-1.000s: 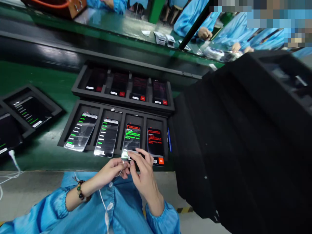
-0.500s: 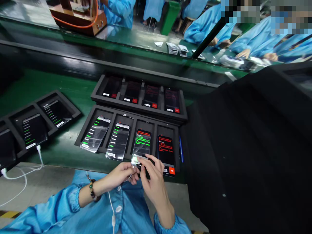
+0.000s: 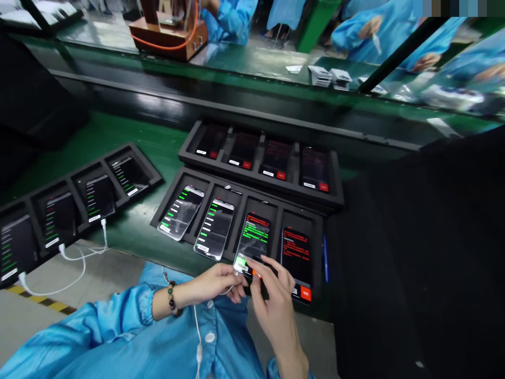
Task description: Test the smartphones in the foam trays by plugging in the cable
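Observation:
My left hand [image 3: 226, 281] is at the bottom end of a smartphone [image 3: 254, 237], fingers closed on a white cable [image 3: 198, 337] at that edge. The cable hangs down over my blue smock. This phone lies in the third compartment of the near black foam tray [image 3: 158, 218], red and green text lit, a green button at its lower left. Over its lower screen reaches my right hand [image 3: 274, 289], fingers apart and holding nothing; an orange patch shows by the fingertips. Right of it lies a red-text phone [image 3: 295, 255]. Two phones [image 3: 215, 229] with list screens fill the left compartments.
Behind, another foam tray [image 3: 258, 184] holds several phones with red buttons. The left tray [image 3: 81, 231] holds phones with white charging cables [image 3: 84, 258]. A blue pen [image 3: 325, 258] lies right, beside black cloth [image 3: 418, 263]. Co-workers in blue sleeves [image 3: 232, 21] sit beyond the divider.
The view has swung left, so the trays appear farther right and more of the left tray shows. My right fingers have shifted slightly on the screen, uncovering the green button and an orange patch.

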`<move>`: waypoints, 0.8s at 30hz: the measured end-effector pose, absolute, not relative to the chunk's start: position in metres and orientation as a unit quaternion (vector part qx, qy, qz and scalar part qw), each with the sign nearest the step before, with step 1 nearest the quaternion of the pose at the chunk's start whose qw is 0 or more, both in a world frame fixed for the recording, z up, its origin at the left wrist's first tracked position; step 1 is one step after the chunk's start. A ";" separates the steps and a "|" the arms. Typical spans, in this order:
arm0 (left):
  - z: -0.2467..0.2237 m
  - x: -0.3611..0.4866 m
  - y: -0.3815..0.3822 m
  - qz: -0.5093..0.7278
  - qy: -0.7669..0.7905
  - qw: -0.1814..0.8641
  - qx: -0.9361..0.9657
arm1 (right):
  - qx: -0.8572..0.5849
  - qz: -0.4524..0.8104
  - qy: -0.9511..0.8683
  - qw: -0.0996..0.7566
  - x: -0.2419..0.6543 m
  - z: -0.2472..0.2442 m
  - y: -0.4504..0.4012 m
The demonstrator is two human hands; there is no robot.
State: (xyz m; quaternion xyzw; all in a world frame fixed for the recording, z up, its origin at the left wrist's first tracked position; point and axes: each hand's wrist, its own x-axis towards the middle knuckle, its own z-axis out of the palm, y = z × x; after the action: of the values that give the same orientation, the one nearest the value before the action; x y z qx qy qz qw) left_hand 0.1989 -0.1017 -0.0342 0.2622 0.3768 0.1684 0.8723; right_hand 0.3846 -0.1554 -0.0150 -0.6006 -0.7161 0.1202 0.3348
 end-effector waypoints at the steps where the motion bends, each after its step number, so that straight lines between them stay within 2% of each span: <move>1: -0.033 0.199 -0.102 0.170 0.377 0.872 0.263 | -0.600 0.116 -0.716 0.338 0.385 -0.016 -0.155; 24: -0.036 0.198 -0.099 0.170 0.371 0.879 0.248 | -0.596 0.167 -0.709 0.337 0.382 -0.003 -0.158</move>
State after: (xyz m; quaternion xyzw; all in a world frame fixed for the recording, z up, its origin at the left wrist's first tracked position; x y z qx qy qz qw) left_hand 0.1980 -0.0985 -0.0362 0.2484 0.3709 0.1701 0.8785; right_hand 0.3818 -0.1581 -0.0035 -0.5965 -0.7092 0.1669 0.3368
